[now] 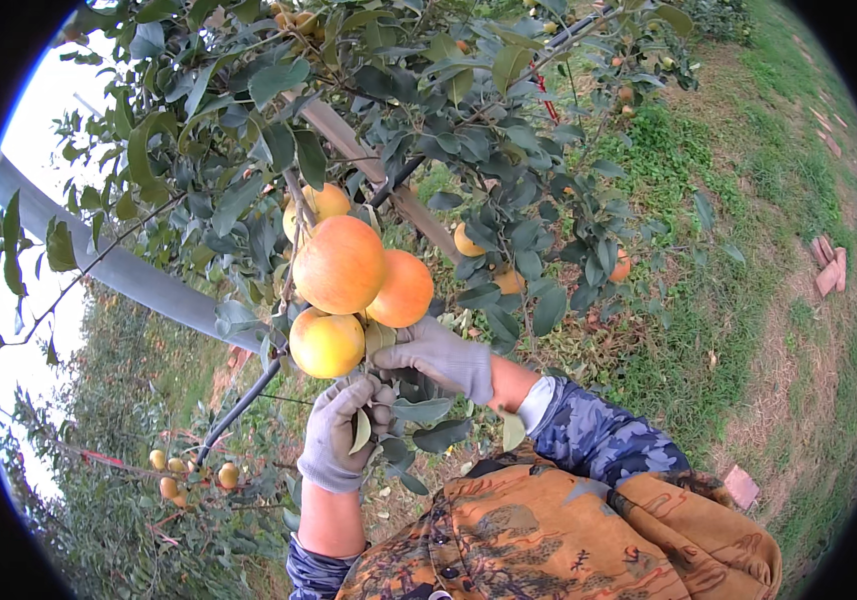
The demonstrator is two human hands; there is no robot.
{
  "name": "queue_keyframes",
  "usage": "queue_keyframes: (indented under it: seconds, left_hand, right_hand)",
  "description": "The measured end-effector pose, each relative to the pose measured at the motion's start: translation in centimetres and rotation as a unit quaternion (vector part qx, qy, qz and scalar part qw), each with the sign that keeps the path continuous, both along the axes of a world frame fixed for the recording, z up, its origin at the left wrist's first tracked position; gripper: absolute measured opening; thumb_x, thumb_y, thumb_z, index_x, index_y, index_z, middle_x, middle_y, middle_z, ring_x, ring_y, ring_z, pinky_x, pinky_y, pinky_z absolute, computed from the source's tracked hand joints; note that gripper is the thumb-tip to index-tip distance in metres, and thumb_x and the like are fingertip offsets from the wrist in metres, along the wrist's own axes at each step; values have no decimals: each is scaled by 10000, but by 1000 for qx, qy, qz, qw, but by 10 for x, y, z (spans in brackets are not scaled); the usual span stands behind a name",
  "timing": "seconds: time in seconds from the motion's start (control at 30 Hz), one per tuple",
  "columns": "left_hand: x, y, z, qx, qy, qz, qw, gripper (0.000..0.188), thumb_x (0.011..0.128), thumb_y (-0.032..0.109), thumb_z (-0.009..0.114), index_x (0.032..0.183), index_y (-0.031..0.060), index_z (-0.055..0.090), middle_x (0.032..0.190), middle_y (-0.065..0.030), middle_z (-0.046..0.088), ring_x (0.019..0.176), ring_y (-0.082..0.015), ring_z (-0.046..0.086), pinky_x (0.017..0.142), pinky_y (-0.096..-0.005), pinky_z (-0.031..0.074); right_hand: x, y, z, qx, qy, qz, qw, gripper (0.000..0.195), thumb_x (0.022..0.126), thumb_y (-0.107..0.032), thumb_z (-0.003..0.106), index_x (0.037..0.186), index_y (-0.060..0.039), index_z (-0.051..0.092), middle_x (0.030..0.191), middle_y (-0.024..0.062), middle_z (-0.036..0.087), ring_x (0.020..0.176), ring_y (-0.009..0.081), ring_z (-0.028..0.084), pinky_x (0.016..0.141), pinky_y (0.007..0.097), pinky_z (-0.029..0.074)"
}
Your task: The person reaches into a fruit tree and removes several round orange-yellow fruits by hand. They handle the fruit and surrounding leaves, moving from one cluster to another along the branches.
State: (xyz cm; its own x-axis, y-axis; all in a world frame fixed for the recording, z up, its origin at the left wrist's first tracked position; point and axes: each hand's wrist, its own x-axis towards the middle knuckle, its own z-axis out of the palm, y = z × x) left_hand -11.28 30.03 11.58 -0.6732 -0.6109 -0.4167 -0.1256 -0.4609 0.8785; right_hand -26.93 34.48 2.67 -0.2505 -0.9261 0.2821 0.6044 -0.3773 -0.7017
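A cluster of yellow-red apples (339,264) hangs from a leafy branch before me, one of them a yellow apple (326,343) at the bottom. My left hand (338,427), in a light grey glove, is just below that apple, its fingers curled among leaves, with a leaf (361,431) across it. My right hand (436,356), gloved alike, reaches in from the right beneath an orange-red apple (401,289), thumb and fingers at a pale leaf (379,337). The fingertips of both hands are partly hidden by foliage and fruit.
A thick grey pole (151,281) slants in from the left, and a thin dark pipe (237,411) runs behind the cluster. More apples (468,240) hang on branches to the right. Grass and several brick pieces (830,266) lie on the ground at right.
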Motion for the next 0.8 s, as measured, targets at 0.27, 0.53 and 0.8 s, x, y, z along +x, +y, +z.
queue_keyframes:
  seconds: [0.27, 0.53, 0.8]
  left_hand:
    - [-1, 25, 5, 43, 53, 41, 997, 134, 889, 191, 611, 892, 61, 579, 736, -43, 593, 542, -113, 520, 475, -235, 407]
    - [0, 33, 9, 55, 73, 16, 996, 153, 903, 211, 601, 903, 59, 575, 759, -47, 594, 543, -106, 508, 485, -225, 399]
    - [16, 15, 10, 37, 79, -23, 996, 170, 892, 202, 606, 879, 37, 567, 692, -40, 569, 516, -108, 467, 476, -229, 383]
  right_hand:
    - [-41, 24, -41, 280, 376, -337, 817, 270, 790, -287, 616, 841, -37, 706, 759, 170, 637, 780, 321, 626, 741, 425, 471]
    - [-38, 24, -15, 142, 219, -168, 951, 540, 741, -260, 704, 1209, -21, 574, 1220, 183, 500, 1056, 294, 574, 920, 341, 449]
    - [5, 53, -25, 12, 336, -433, 836, 274, 732, -61, 626, 1004, -30, 636, 852, 96, 652, 720, 267, 637, 662, 342, 506]
